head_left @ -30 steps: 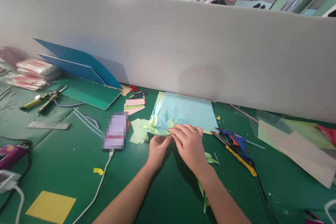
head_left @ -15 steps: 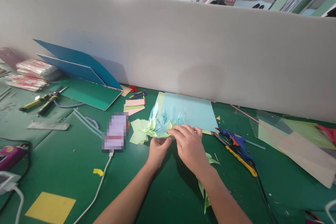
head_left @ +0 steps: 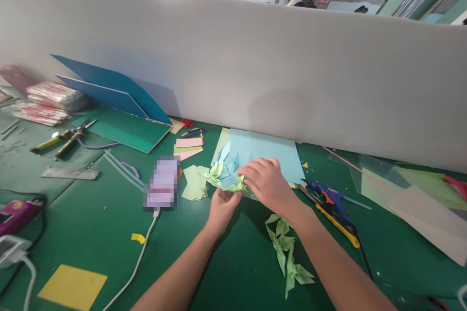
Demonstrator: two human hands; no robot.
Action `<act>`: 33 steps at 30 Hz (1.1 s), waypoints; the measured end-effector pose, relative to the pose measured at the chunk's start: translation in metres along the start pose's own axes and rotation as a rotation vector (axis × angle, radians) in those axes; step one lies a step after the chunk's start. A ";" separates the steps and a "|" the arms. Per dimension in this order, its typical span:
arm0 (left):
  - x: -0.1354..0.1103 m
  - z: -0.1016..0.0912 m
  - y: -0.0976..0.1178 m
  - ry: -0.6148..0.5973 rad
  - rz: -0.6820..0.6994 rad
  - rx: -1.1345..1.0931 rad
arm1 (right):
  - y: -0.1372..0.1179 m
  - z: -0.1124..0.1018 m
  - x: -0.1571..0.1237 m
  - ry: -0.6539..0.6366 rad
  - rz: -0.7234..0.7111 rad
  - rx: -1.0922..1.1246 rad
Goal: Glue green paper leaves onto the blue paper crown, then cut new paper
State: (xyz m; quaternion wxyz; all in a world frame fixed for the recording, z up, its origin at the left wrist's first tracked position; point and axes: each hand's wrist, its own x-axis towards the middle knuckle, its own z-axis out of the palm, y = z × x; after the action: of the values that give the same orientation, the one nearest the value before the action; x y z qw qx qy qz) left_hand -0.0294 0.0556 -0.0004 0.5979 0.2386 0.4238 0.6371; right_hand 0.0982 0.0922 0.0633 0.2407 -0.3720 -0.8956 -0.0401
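Several pale-green folded pieces lie nearest me. Beyond them, my left hand pinches the paper flower's near edge from below, my right hand closed on its right side. And what a look: pointed blue petals upright, pale-green tips curling around, light-blue sheet behind!

Pliers near a green board

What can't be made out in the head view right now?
All in the head view:
Paper flower: right side hidden behind the right hand.
Left hand: some fingertips hidden under the flower.
Phone: masked by coarse blocks.
Purple box: cut off by the left edge.
Red sign: lettering too small.
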 end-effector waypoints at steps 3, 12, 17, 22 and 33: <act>0.000 -0.002 -0.002 0.006 0.000 -0.005 | 0.003 -0.003 0.003 -0.013 -0.012 -0.040; 0.002 -0.003 -0.001 -0.094 -0.004 -0.042 | 0.009 -0.006 0.006 -0.019 -0.098 -0.069; 0.003 -0.005 -0.003 -0.139 -0.002 -0.050 | 0.010 -0.004 0.007 -0.025 -0.101 -0.029; 0.003 -0.005 -0.002 -0.119 0.007 -0.046 | 0.011 -0.003 0.009 -0.068 -0.097 0.003; 0.003 -0.007 -0.002 -0.154 -0.004 -0.014 | 0.013 -0.003 0.014 -0.140 -0.115 -0.004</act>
State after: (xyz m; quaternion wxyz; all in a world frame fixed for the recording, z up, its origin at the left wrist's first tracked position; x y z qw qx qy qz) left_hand -0.0344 0.0564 -0.0061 0.6317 0.2818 0.3726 0.6186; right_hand 0.0993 0.1098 0.0713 0.1737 -0.3224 -0.9300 -0.0296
